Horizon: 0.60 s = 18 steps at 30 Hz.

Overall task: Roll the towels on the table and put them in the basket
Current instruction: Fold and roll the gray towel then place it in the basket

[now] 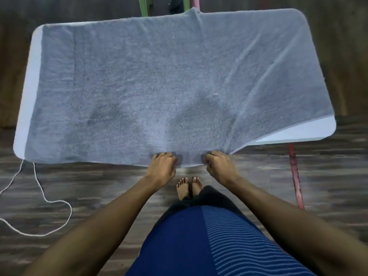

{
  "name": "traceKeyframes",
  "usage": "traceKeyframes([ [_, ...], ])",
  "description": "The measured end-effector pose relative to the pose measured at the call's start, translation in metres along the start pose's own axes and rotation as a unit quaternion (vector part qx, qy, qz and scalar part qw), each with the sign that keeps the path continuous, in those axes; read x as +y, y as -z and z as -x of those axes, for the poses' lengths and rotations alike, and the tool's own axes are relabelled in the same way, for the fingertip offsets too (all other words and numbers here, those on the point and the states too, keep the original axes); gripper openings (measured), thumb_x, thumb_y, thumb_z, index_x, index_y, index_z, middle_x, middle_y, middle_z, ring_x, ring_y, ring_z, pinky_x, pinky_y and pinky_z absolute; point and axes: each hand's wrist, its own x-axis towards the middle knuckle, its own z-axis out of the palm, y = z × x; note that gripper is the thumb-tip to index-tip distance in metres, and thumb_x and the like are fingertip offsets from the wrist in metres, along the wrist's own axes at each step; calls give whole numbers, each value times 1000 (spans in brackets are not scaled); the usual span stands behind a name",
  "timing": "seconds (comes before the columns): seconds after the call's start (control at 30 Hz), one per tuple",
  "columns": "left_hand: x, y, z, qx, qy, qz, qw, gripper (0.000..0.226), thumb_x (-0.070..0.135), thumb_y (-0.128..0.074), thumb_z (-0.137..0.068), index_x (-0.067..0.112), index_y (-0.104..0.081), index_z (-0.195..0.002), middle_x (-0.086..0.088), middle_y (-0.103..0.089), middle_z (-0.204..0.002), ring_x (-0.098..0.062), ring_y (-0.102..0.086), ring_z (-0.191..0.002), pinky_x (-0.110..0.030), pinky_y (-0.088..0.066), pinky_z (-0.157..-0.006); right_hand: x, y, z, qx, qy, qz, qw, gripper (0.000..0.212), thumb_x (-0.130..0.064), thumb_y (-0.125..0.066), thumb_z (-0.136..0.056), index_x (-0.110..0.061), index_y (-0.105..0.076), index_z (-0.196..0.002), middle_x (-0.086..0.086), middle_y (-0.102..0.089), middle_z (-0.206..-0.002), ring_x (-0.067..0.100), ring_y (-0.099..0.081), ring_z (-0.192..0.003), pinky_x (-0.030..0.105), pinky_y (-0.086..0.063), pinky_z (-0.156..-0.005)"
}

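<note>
Head view, single entry.

Towel (159, 86): grey-blue terry, spread flat over almost the whole table; the near hem hangs just past the near edge; creases fan from the near middle toward the far right, likely from the pull of the grip there.

Table (29, 86): white top, bare only in a strip at the left end and at the near right corner; a red leg (295, 176) shows below on the right, a green leg (144, 6) at the far side.

Left hand (162, 168): at the near hem, just left of centre; fingers curled together and clamped on the cloth edge.

Right hand (220, 166): just beside it, right of centre; fingers likewise curled and gripping the hem, which bunches under them.

Purpose, as judged: both hands hold the one edge close together to square the towel or turn the first fold of a roll; no roll is formed yet.

Basket: not in view.

Floor (318, 196): dark wood-grain; a white cord (39, 196) loops at near left; bare feet (189, 186) stand below the hem.
</note>
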Motion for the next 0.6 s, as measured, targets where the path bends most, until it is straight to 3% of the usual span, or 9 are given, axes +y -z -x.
traceKeyframes([
  [0.17,14,10,-19,39,-5,2,999,13,18,-54,-86,14,-64,-93,-9,-65,-101,-30,-60,-97,-38,-41,-83,13,4,2,19,-42,-6,999,15,-16,-66,-80,-18,-67,-95,5,-62,-101,27,-56,-99,41,-44,-84],
  [0.37,76,26,-65,96,-83,49,991,7,13,-55,-84,12,-60,-79,-8,-64,-83,-31,-61,-77,-33,-36,-65,68,49,5,101,-116,-47,987,15,-6,-64,-77,-14,-68,-89,6,-64,-91,27,-59,-90,40,-49,-80],
  [0.6,177,31,-135,101,-122,97,983,18,17,-48,-84,9,-65,-86,-11,-66,-88,-32,-62,-82,-40,-47,-75,180,119,7,111,-150,4,982,20,-5,-62,-80,-11,-69,-98,8,-64,-101,30,-58,-97,44,-49,-81],
])
